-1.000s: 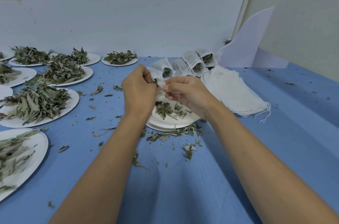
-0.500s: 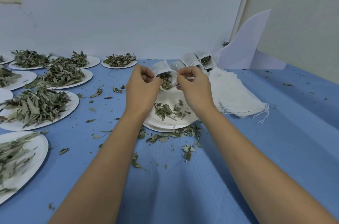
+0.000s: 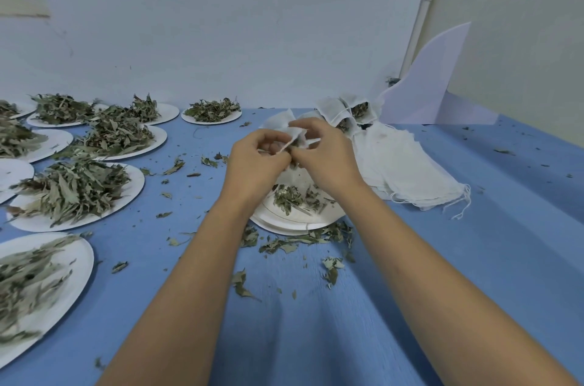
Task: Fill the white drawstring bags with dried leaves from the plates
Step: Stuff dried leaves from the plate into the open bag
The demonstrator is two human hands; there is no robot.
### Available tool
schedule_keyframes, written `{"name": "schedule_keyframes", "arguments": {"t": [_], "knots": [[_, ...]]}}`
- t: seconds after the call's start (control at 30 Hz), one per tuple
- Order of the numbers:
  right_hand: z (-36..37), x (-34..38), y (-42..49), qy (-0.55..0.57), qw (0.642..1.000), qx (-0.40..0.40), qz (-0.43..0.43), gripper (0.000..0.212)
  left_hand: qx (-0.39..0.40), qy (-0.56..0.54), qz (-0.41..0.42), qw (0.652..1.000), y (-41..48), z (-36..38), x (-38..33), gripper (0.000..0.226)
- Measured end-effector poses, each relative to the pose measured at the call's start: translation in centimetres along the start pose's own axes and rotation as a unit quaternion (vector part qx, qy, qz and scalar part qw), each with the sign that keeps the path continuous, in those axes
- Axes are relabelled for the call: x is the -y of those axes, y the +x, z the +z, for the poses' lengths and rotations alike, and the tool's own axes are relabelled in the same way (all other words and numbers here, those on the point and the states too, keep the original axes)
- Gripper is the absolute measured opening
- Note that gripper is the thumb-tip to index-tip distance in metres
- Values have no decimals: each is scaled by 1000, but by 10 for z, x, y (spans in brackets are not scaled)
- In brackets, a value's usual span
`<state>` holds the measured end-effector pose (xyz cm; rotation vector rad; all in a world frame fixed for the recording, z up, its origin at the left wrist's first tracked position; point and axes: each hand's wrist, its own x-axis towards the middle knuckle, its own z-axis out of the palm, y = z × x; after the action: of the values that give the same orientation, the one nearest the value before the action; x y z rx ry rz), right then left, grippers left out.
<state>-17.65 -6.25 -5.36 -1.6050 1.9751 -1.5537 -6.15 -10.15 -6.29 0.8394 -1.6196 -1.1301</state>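
We hold a half-filled bag over the plate.
Our left hand (image 3: 252,161) and right hand (image 3: 322,155) pinch the white drawstring bag (image 3: 292,136) at its mouth above the plate (image 3: 284,221), so spilled dried leaves (image 3: 294,196) land below.

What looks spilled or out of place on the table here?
Loose leaves lie scattered on the blue cloth, thickest just in front of the near plate below both hands, with more bits spread left towards the full plates. They belong on plates or in bags. Nothing looks damaged or tipped.
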Motion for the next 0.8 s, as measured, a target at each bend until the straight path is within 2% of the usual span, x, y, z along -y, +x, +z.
{"name": "schedule_keyframes", "arguments": {"t": [0.1, 0.27, 0.37, 0.47, 0.53, 0.6, 0.7, 0.8], "knots": [[3, 3, 10, -90, 996, -10, 0, 22, 6, -39, -27, 999, 0, 1, -2, 29], [10, 7, 21, -154, 988, -7, 22, 13, -18, -33, -33, 999, 1, 1, -1, 20], [7, 13, 17, -90, 995, 2, 31, 15, -72, 73, 33, 994, 2, 0, 1, 8], [0, 17, 10, 107, 987, 48, 107, 18, -116, 134, 76, 981, 2, 0, 2, 3], [0, 15, 8, 184, 972, 56, 138, 13, -123, 132, 76, 981, 1, 1, 1, 4], [4, 13, 9, 140, 981, 26, 133, 4, -112, 110, 73, 985, 0, 2, -1, 5], [8, 9, 12, 60, 990, -27, 126, 7, -79, 72, 57, 993, -1, 3, -4, 12], [9, 7, 17, 42, 991, -45, 122, 10, -58, 47, 32, 997, 1, 2, -5, 18]]}}
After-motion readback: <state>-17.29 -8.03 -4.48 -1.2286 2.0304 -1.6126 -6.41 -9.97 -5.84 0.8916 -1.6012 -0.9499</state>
